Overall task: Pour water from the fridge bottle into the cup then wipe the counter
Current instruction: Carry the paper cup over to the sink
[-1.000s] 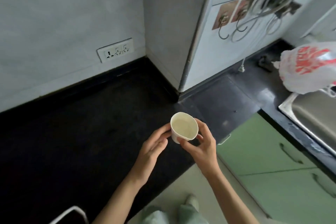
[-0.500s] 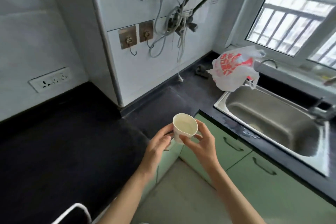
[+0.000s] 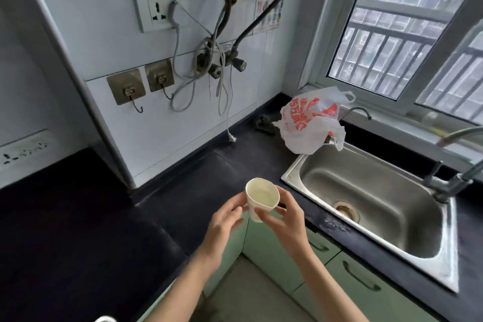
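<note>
A white paper cup (image 3: 261, 197) is held upright in the air just in front of the black counter (image 3: 78, 217), above the corner where the green cabinets meet. My right hand (image 3: 283, 219) grips its right side and bottom. My left hand (image 3: 224, 219) touches its left side with the fingertips. The cup's inside looks pale; I cannot tell whether it holds water. No bottle and no cloth are in view.
A steel sink (image 3: 366, 198) with a tap (image 3: 449, 180) lies to the right. A white and red plastic bag (image 3: 311, 123) sits at the sink's far corner. Cables and hoses (image 3: 217, 68) hang on the wall behind, below a window (image 3: 407, 34).
The view has swung right and up, from the bare counter corner to the sink and window. Both hands keep the cup between them, now nearer the sink.
</note>
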Tool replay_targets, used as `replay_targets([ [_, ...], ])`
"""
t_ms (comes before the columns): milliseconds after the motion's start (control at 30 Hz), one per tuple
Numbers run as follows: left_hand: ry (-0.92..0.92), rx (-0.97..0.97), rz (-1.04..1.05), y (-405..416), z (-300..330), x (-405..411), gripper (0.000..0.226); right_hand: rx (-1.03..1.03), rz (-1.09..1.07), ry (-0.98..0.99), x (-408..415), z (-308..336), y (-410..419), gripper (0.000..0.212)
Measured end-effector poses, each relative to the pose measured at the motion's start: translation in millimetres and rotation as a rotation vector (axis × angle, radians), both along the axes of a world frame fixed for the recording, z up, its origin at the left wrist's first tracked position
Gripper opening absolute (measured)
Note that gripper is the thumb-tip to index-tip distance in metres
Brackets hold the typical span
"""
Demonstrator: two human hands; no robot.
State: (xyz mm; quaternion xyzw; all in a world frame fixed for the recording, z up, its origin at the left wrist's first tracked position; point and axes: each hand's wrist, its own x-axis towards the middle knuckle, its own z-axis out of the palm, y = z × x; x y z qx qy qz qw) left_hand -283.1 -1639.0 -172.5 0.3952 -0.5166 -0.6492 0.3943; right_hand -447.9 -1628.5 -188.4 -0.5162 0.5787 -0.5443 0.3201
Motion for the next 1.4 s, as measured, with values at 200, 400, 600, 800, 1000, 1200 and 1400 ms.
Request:
replay_targets([
  [200,0.045,0.067,0.017,-75,0,-13,0.039,0.02,-0.017,0.017,-8,-7,-76,0.053],
  [400,0.014,0.123,0.03,-139,-5,-29,0.039,0.023,-0.02,0.035,-23,-7,-134,0.053],
  [600,-0.017,0.149,0.033,-190,-15,-58,0.04,0.067,-0.008,0.028,-51,-19,-185,0.053],
  [800,-0.031,0.232,0.096,-231,-40,-98,0.041,0.143,0.03,0.025,-89,-51,-233,0.053],
  [1000,0.026,0.347,0.228,-263,-67,-134,0.042,0.19,0.089,0.046,-123,-81,-275,0.054],
  [1200,0.024,0.365,0.29,-286,-83,-160,0.043,0.219,0.148,0.061,-148,-98,-304,0.056],
  [1400,0.013,0.405,0.358,-291,-98,-175,0.041,0.268,0.203,0.059,-164,-115,-313,0.057],
])
